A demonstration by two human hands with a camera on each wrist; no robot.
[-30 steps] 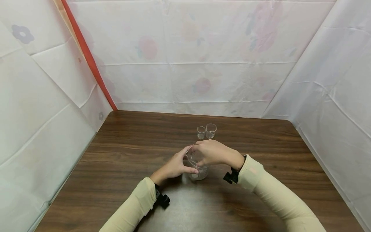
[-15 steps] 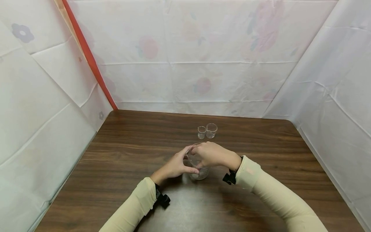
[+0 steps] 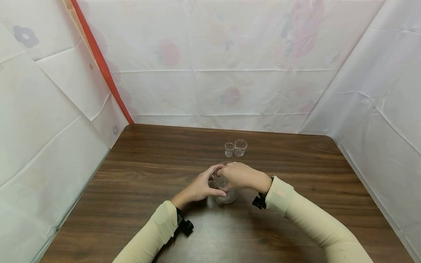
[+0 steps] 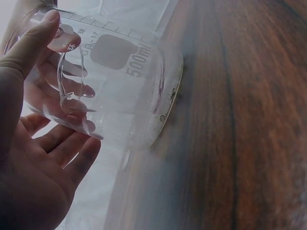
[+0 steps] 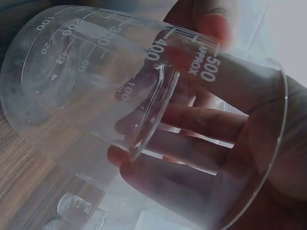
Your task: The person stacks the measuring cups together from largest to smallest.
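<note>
A large 500 ml glass beaker (image 3: 227,199) stands upright on the wooden table, just in front of the person. The left hand (image 3: 198,188) grips its left side, thumb toward the near side and fingers behind the glass. Inside it sits a smaller 100 ml beaker (image 5: 98,91), its rim (image 4: 62,81) also visible through the wall in the left wrist view. The right hand (image 3: 241,176) reaches down through the large beaker's mouth, fingers (image 5: 158,177) and thumb around the small beaker near its rim.
Two still smaller glass beakers, a tiny one (image 3: 229,150) and a slightly bigger one (image 3: 241,148), stand side by side behind the hands. The brown table (image 3: 148,160) is enclosed by white patterned sheets (image 3: 210,73) at the back and sides.
The right hand has sunk slightly lower into the large beaker, its wrist shifting a little left. The left hand and the large beaker stay in place.
</note>
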